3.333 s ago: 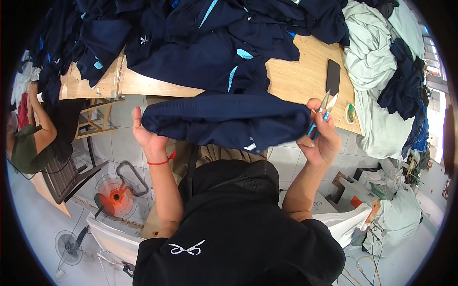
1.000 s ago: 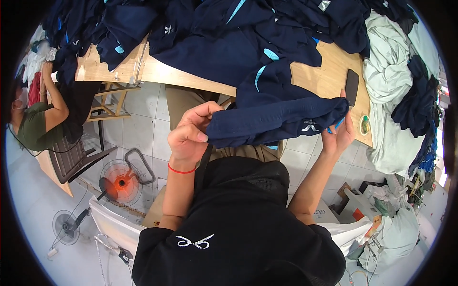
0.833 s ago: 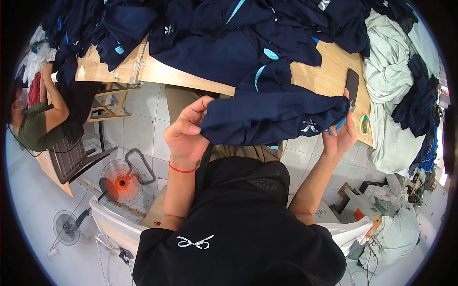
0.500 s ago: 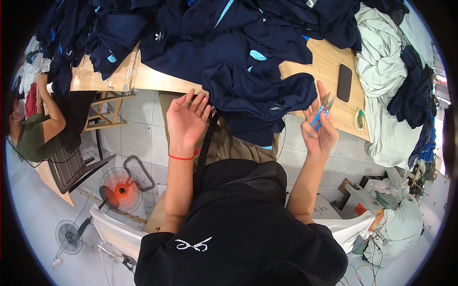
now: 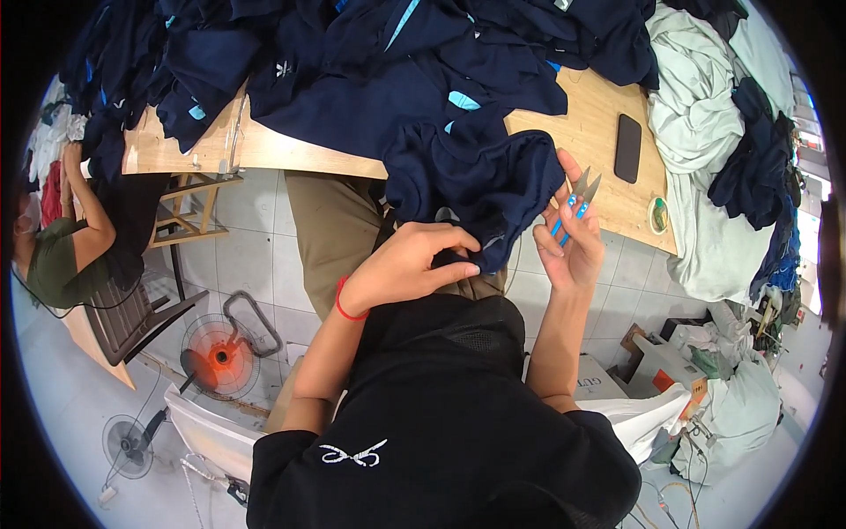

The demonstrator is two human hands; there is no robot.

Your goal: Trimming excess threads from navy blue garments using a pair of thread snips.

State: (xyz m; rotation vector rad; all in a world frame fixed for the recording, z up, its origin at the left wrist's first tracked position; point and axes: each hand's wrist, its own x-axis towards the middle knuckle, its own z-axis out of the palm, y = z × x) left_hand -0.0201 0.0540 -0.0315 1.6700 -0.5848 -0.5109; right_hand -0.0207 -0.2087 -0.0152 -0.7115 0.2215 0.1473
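A navy garment [image 5: 476, 176] hangs over the table's near edge toward my lap, bunched up. At its lower part my left hand [image 5: 419, 260], a red string round the wrist, is closed with thumb and fingers on the fabric. My right hand [image 5: 573, 242] grips blue-handled thread snips [image 5: 568, 212], their pointed blades apart and aimed up and away from me. Its raised fingers are against the garment's right edge. Light blue patches [image 5: 463, 100] show on the navy cloth behind.
Navy garments [image 5: 344, 79] heap across the wooden table [image 5: 608, 115]. At right lie a dark phone [image 5: 627, 148], a small round container [image 5: 658, 216] and pale green cloth [image 5: 696, 88]. Another person [image 5: 66, 234] works at far left; fans [image 5: 220, 354] stand on the floor behind.
My left hand has swung from open, palm up, at the garment's left side to its lower part and closed on the cloth. The snips and right hand shifted slightly left.
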